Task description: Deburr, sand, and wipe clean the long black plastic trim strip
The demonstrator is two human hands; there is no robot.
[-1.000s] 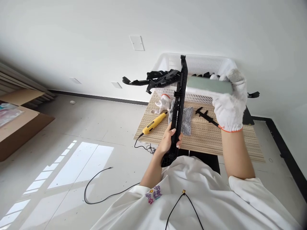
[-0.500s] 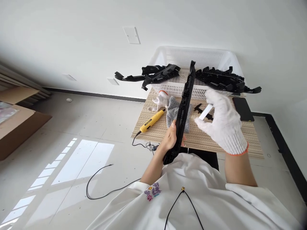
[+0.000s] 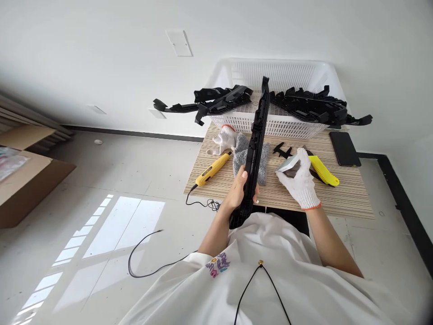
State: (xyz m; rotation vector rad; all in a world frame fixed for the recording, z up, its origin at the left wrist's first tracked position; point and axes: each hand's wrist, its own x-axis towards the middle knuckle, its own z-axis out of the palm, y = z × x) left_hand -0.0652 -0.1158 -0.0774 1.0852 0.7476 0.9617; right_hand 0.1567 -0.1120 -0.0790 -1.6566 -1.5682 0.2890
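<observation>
My bare left hand (image 3: 237, 192) is wrapped round the lower part of a long black plastic trim piece (image 3: 256, 149), which stands tilted with its far end in front of the basket. My right hand (image 3: 301, 178), in a white knitted glove, grips a flat pale grey-white piece (image 3: 287, 164) between thumb and fingers, low over the table. Just right of the glove lies a yellow-handled cutter (image 3: 324, 170), partly hidden by it. A black caliper (image 3: 283, 150) rests behind the pale piece. Under the trim piece is a grey cloth (image 3: 262, 164).
A white plastic basket (image 3: 284, 128) stands at the back with black trim pieces (image 3: 311, 106) across it, some jutting past its sides. On the wooden table (image 3: 352, 194) lie a yellow corded tool (image 3: 213, 169), a white glove (image 3: 225, 139) and a black phone (image 3: 345, 149).
My right hand has moved down and away from me with the pale piece, now turned so its broad face shows. The yellow cutter has come into view. My left hand keeps its hold.
</observation>
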